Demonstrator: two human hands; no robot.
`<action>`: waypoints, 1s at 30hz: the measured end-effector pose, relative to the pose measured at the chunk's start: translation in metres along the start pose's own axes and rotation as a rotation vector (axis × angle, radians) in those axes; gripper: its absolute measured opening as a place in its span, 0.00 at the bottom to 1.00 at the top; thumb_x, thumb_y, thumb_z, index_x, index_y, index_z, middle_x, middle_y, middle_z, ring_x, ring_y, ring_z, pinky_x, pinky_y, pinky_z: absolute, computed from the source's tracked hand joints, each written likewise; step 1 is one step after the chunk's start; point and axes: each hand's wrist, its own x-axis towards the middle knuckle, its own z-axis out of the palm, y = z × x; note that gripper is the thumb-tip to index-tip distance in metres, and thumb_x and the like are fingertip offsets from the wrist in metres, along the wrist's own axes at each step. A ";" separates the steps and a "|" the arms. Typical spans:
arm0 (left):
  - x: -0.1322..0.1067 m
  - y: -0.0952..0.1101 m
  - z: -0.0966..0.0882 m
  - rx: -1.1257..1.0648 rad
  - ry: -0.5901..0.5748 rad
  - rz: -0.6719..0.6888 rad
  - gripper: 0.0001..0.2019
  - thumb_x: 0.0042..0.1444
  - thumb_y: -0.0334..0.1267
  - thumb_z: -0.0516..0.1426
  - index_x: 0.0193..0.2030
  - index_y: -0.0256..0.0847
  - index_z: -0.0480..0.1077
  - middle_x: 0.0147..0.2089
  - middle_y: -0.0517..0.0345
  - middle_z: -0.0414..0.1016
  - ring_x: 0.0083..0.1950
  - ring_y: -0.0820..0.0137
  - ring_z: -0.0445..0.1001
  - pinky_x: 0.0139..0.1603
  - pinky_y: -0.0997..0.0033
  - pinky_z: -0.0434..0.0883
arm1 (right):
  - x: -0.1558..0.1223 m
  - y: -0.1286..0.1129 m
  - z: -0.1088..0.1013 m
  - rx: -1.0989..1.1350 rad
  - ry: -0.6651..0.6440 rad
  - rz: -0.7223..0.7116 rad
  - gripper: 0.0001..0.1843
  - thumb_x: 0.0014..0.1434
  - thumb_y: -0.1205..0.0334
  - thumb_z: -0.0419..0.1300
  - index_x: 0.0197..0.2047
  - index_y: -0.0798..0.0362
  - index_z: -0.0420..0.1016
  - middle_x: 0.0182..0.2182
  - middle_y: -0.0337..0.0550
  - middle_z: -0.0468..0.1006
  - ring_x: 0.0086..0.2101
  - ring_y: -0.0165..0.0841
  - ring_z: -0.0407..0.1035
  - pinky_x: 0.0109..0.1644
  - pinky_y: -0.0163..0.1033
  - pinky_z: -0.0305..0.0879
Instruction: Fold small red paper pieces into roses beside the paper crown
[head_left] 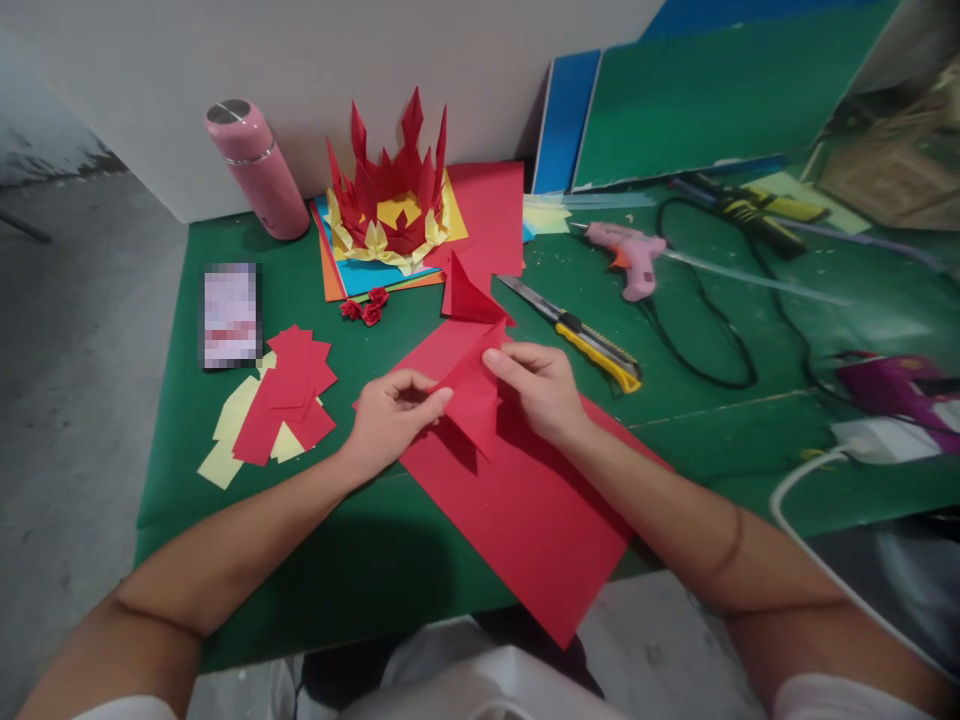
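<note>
A folded piece of red paper (480, 405) is held up between both my hands, its point hanging downward. My left hand (397, 410) pinches its left corner between thumb and fingers. On the upper right edge, my right hand (536, 385) grips it with the thumb in front. Beneath lies a large red sheet (540, 530), set slantwise and reaching past the table's front edge. Just beyond my hands stands another folded red paper piece (469, 295). A red and yellow paper crown (397, 210) rests on coloured sheets farther back.
Left are a pink flask (259, 170), a blurred-out phone-like object (230, 315) and red and yellow paper strips (281, 400). Small red paper roses (367, 305) lie mid-table. Right are a yellow utility knife (592, 350), blade exposed, a pink glue gun (630, 257) and cords.
</note>
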 end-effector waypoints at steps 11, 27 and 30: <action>-0.003 -0.005 0.002 0.013 -0.072 -0.003 0.17 0.40 0.47 0.68 0.21 0.40 0.66 0.16 0.65 0.67 0.16 0.78 0.66 0.16 0.79 0.63 | 0.020 0.002 -0.017 0.195 0.203 0.001 0.13 0.49 0.48 0.68 0.31 0.48 0.78 0.25 0.36 0.75 0.23 0.26 0.65 0.27 0.34 0.64; 0.004 -0.008 -0.002 -0.135 0.022 0.023 0.18 0.44 0.50 0.66 0.26 0.41 0.65 0.19 0.67 0.67 0.17 0.80 0.65 0.15 0.81 0.62 | 0.003 -0.010 -0.007 -0.239 -0.396 -0.010 0.29 0.56 0.36 0.58 0.18 0.53 0.66 0.16 0.37 0.69 0.20 0.26 0.63 0.26 0.32 0.60; 0.006 -0.011 -0.002 -0.134 -0.013 -0.005 0.17 0.44 0.48 0.67 0.28 0.40 0.65 0.21 0.66 0.70 0.20 0.78 0.69 0.18 0.81 0.66 | 0.003 -0.011 -0.009 -0.313 -0.396 -0.085 0.29 0.59 0.39 0.57 0.17 0.53 0.62 0.16 0.35 0.65 0.19 0.25 0.59 0.25 0.33 0.55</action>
